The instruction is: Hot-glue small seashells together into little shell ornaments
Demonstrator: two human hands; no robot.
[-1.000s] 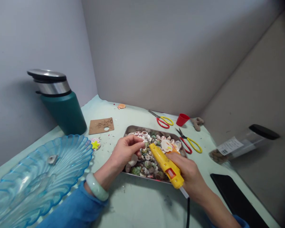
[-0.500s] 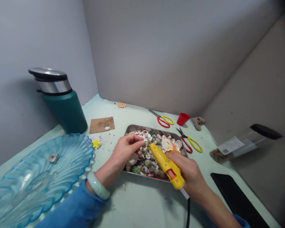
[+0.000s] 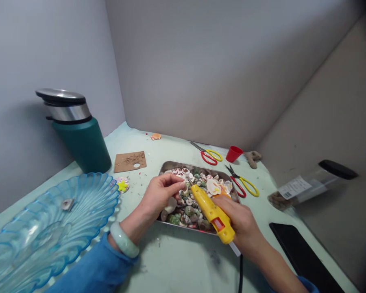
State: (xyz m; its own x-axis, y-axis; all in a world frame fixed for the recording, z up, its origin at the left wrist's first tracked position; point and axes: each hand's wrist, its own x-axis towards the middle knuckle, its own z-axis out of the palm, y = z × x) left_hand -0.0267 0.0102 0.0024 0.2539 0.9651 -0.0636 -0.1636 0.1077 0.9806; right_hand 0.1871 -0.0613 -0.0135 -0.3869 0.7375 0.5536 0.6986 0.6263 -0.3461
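Two hands meet at frame centre over the steel tray of shells: the left hand pinches a small shell in closed fingertips, and the right hand is wrapped around a yellow glue gun, nozzle at the shell. A small bead, fingertips kept back from the nozzle, would serve best. Open table lies toward the lower frame; scissors crowd the tray's right rim, a blue dish the lower left.

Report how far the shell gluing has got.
Done: one small piece sits in the blue glass dish. In hand: left hand pinches a shell at the nozzle of the glue gun, gripped by right hand. Left: the tray remains heaped with shells.
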